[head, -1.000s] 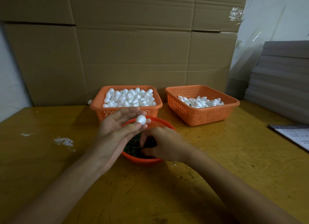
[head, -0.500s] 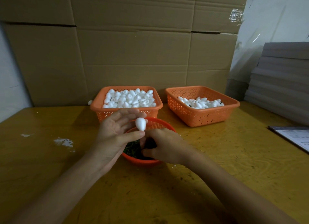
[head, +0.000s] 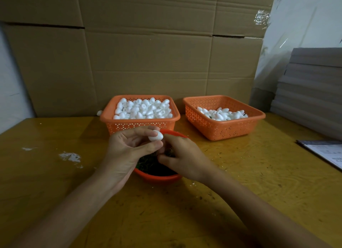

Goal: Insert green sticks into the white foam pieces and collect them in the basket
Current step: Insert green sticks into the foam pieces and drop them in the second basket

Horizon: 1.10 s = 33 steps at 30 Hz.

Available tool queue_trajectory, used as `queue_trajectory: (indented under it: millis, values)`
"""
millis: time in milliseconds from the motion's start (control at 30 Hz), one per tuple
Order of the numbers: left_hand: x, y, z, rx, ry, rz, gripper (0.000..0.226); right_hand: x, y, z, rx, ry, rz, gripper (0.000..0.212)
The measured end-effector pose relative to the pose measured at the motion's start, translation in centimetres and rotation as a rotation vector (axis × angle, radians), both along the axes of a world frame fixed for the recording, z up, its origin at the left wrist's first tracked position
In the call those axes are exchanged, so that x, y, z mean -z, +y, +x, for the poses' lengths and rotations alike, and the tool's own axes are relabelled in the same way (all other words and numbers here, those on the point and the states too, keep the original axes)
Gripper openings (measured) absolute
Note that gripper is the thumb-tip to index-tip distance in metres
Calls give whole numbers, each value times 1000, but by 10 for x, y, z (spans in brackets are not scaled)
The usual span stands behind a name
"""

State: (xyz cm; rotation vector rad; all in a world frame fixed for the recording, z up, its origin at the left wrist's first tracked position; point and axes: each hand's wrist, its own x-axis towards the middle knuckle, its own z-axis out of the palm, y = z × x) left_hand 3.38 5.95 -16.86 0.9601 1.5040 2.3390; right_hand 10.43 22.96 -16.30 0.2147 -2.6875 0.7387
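Note:
My left hand [head: 129, 147] pinches a white egg-shaped foam piece [head: 156, 136] between thumb and fingertips, above the round orange bowl [head: 159, 177] of green sticks [head: 148, 164]. My right hand [head: 182, 158] hovers over the bowl with fingers curled, its fingertips close to the foam piece; whether it holds a stick is hidden. Behind the bowl, the left orange basket [head: 111, 116] is heaped with plain foam pieces. The right orange basket [head: 257, 118] holds fewer foam pieces, some with green sticks.
Everything sits on a yellow wooden table [head: 240, 183] backed by cardboard sheets [head: 148, 53]. A stack of grey boards [head: 311, 88] stands at the right, with a printed paper [head: 325, 153] near the right edge. White crumbs [head: 70, 157] lie at left; one loose foam piece [head: 99, 113] lies beside the left basket.
My left hand turned the foam piece and curled its fingers round it. My right hand lifted from the sticks toward the foam piece.

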Motion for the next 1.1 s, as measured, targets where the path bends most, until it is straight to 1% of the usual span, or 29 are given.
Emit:
queue_trajectory:
  millis: [133, 200, 233, 300, 367, 467, 600, 667, 800, 833, 933, 1000, 1100]
  values:
    - [0, 0, -1, 6, -9, 5, 24, -6, 4, 1, 29, -30, -275, 9]
    - [0, 0, -1, 5, -11, 8, 24, -10, 8, 1, 11, -48, -425, 9]
    - [0, 0, -1, 16, -13, 16, 26, -11, 9, 2, -3, -61, -497, 10]
    - [-2, 0, 0, 47, -29, 41, 38, -14, 13, 3, -25, -97, -607, 12]
    - [-3, 1, 0, 56, -48, 64, 46, -16, 16, 4, -40, -145, -672, 13]
    - [-3, 2, 0, 49, -70, 84, 36, -18, 20, 5, -57, -193, -721, 13]
    - [-3, 3, -1, 17, -90, 78, 29, -21, 22, 8, -92, -237, -825, 6]
    - [-3, 3, -1, 4, -104, 81, 28, -22, 23, 8, -97, -256, -845, 7]
    - [-2, 4, -3, -14, -103, 79, 27, -23, 22, 5, -95, -325, -816, 26]
    - [-2, 4, -4, -14, -101, 78, 27, -24, 22, 4, -98, -356, -786, 27]
    - [-2, 5, -3, -15, -98, 75, 29, -28, 21, 1, -111, -480, -650, 22]
    - [-1, 5, -2, -22, -99, 73, 32, -29, 21, -1, -114, -525, -593, 17]
    - [0, 6, -2, -52, -98, 57, 31, -27, 24, 0, -110, -453, -640, 16]
